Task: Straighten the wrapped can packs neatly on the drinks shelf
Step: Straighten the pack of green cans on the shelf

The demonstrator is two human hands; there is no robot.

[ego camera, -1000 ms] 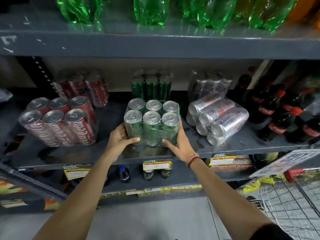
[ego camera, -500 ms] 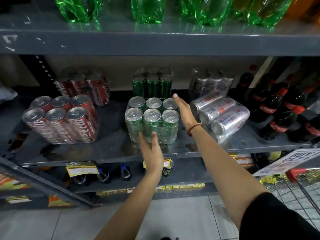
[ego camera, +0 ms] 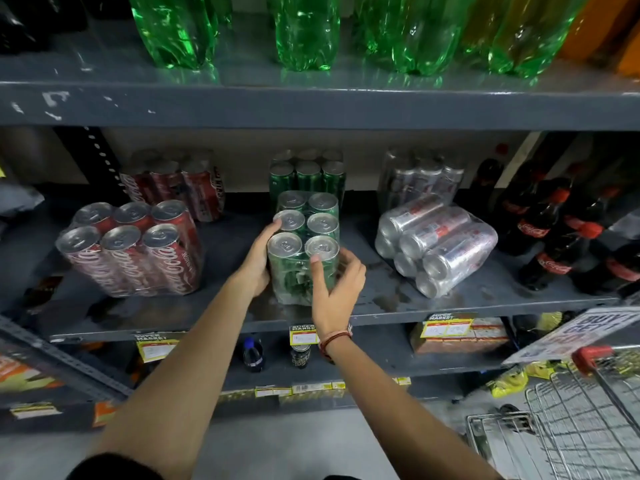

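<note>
You have both hands clamped on the green can pack (ego camera: 304, 244), which stands upright at the middle of the drinks shelf (ego camera: 346, 317), near its front edge; your left hand (ego camera: 258, 258) presses flat on its left side, and your right hand (ego camera: 337, 282) wraps the front right corner with the thumb up by a can top. The pack's long axis runs front to back, three cans deep and two wide, its narrow end toward you and its tops facing up. The main risk is the slack, crinkled wrap — squeeze or pull on the film alone and it may slip or tear while the cans lag; push too far back and you may knock the second green pack (ego camera: 308, 174) behind; swing the far end right and it could bump the silver pack (ego camera: 436, 247), which lies on its side, askew.
</note>
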